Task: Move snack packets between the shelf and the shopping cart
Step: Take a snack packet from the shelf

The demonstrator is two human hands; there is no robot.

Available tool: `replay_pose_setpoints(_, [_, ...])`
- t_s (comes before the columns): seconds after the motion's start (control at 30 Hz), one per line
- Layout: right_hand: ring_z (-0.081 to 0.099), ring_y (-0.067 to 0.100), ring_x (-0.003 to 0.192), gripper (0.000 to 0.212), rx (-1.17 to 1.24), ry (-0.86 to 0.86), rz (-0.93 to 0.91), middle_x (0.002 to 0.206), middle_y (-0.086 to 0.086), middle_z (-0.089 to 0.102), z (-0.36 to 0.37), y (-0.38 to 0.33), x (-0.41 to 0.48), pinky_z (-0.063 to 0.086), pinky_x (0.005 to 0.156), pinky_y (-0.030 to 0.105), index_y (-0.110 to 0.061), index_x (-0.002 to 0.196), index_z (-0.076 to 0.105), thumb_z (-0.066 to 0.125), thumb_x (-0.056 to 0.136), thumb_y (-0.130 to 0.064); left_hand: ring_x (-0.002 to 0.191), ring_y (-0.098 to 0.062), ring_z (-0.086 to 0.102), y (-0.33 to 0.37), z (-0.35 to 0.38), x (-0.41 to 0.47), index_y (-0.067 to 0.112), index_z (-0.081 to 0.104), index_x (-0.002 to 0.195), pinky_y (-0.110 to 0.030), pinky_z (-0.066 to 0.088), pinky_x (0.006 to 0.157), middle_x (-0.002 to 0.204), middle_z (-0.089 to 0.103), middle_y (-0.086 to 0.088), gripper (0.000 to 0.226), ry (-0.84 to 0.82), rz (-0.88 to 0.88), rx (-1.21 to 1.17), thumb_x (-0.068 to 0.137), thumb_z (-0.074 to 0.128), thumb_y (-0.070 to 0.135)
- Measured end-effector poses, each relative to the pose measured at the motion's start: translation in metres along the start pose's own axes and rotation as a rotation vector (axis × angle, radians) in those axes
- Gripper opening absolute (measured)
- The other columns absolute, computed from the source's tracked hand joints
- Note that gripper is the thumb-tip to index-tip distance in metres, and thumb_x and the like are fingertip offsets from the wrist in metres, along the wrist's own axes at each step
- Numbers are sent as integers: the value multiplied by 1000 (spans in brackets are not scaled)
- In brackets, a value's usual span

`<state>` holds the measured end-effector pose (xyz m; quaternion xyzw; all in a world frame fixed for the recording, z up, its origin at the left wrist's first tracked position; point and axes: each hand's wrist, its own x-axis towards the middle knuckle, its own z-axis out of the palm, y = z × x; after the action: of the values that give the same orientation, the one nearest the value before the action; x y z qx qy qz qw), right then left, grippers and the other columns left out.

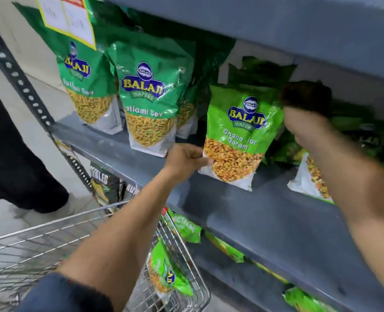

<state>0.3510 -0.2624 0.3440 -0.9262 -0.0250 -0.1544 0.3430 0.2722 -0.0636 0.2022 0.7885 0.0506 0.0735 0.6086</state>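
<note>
Packet (238, 136) gripped between both hands on shelf (276, 212).

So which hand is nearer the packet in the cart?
Left. The left hand is directly above the cart packet, gripping the shelf packet's bottom corner; the right hand is higher, further right.

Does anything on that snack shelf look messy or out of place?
Mostly tidy. The Chana Jor Garam packet leans tilted while both hands hold it, and right of it another packet lies slumped at the shelf edge, overhanging. Nothing looks spilled or torn.
</note>
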Motion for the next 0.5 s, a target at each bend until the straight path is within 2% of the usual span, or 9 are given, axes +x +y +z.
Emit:
replay_pose_setpoints(0.07, [44, 20, 87, 15, 21, -42, -10, 86, 10, 51, 7, 7, 6, 41, 77, 33, -24, 75, 53, 47, 89, -25, 63, -9, 41, -11, 5, 5, -4, 74, 83, -23, 32, 54, 66, 56, -4, 20, 4, -5, 41, 76, 78, 14])
replay_pose_setpoints(0.13, [49, 20, 87, 19, -63, -59, -46, 81, 5, 57, 9, 10, 4, 41, 68, 29, -27, 77, 55, 42, 91, -26, 72, -9, 45, -17, 6, 8, -3, 74, 85, -26, 36, 62, 74, 63, -6, 19, 2, -13, -8, 76, 77, 13])
replay_pose_setpoints(0.2, [60, 30, 90, 22, -66, 112, -111, 93, 17, 68, 11, 12, 4, 45, 73, 35, -16, 87, 67, 46, 89, -24, 74, -10, 45, -23, 6, 11, -1, 74, 86, -30, 37, 68, 76, 63, -7, 23, -7, -6, 6, 75, 77, 19])
replay_pose_setpoints(0.27, [62, 32, 93, 25, -5, 211, -146, 100, 23, 69, 12, 14, 2, 45, 77, 34, -9, 95, 68, 50, 87, -23, 74, -11, 44, -26, 5, 14, -4, 71, 85, -32, 39, 70, 76, 61, -8, 41, -26, 12, 50, 69, 76, 34])
replay_pose_setpoints(0.3, [62, 31, 95, 24, 20, 203, -149, 102, 22, 69, 13, 16, 1, 44, 78, 32, -10, 97, 68, 50, 86, -23, 75, -11, 45, -28, 4, 15, -6, 69, 85, -34, 44, 72, 77, 60, -8, 51, -38, 14, 54, 65, 74, 41])
replay_pose_setpoints(0.37, [61, 30, 99, 24, 45, 149, -133, 106, 19, 68, 13, 22, 1, 44, 82, 30, -13, 101, 67, 51, 87, -23, 77, -13, 46, -31, 3, 18, -9, 67, 86, -49, 52, 82, 79, 61, -10, 60, -64, 2, 35, 61, 72, 46])
replay_pose_setpoints(0.43, [59, 30, 104, 25, 56, 120, -123, 110, 18, 67, 11, 23, 1, 44, 87, 32, -14, 104, 66, 50, 87, -25, 79, -13, 49, -31, 4, 16, -4, 70, 89, -59, 49, 90, 84, 70, -18, 56, -55, -20, 15, 61, 74, 44])
replay_pose_setpoints(0.5, [56, 31, 109, 30, 64, 124, -116, 115, 17, 64, 10, 20, -1, 43, 93, 35, -14, 111, 62, 51, 87, -28, 78, -13, 52, -26, 5, 10, 3, 73, 92, -56, 51, 87, 94, 74, -26, 43, -40, -38, 22, 65, 76, 37])
